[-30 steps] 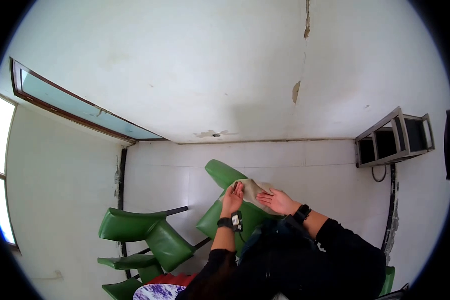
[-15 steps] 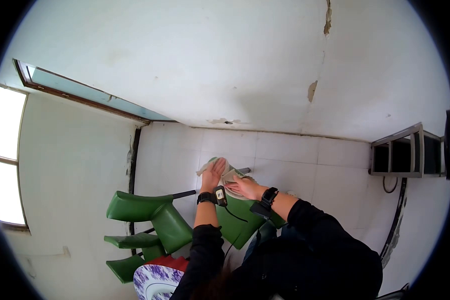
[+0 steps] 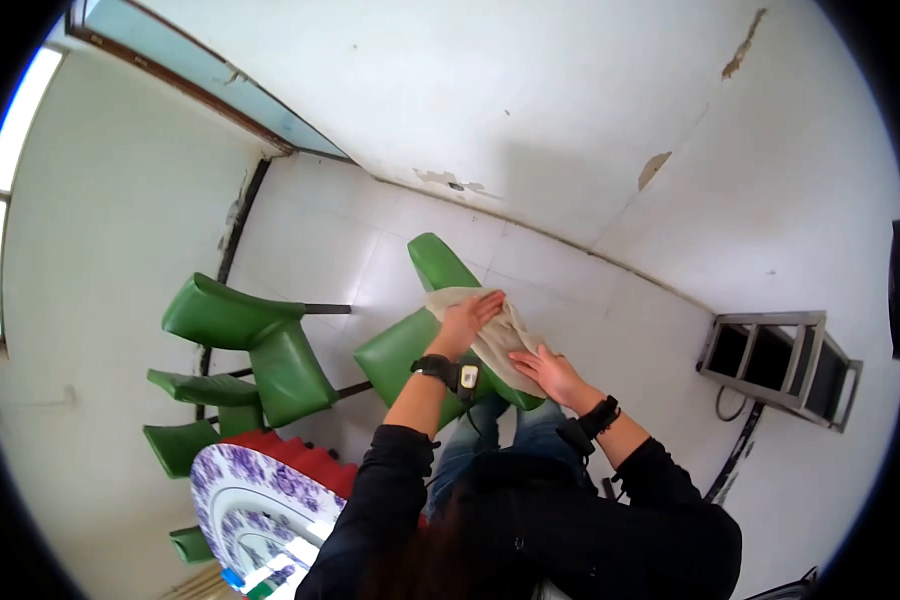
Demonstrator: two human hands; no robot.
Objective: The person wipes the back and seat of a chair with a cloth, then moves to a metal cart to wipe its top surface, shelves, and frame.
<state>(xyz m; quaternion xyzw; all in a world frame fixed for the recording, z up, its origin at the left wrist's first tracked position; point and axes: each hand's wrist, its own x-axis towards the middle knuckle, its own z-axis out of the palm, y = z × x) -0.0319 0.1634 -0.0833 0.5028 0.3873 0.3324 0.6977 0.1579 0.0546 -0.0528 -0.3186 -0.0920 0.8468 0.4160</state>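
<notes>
A beige cloth (image 3: 510,350) lies spread over the right part of a green padded chair (image 3: 395,352) in front of me. My left hand (image 3: 470,320) rests flat on the upper part of the cloth, fingers stretched out. Lower and to the right, my right hand (image 3: 552,376) touches the cloth near its lower edge, its fingers extended too. The chair's backrest (image 3: 440,262) rises beyond the cloth. Both wrists carry black straps, and a small device with a pale face sits on the left one.
More green chairs (image 3: 290,365) stand to the left. Near them is a round table (image 3: 220,470) with a purple floral top and red skirt. A metal-framed rack (image 3: 770,320) stands at the right by the wall. The wall (image 3: 570,120) ahead has peeling patches.
My view has tilted and shifted. The cloth, bunched under my hands before, now lies spread out. My hands have moved apart, the right one going down and right.
</notes>
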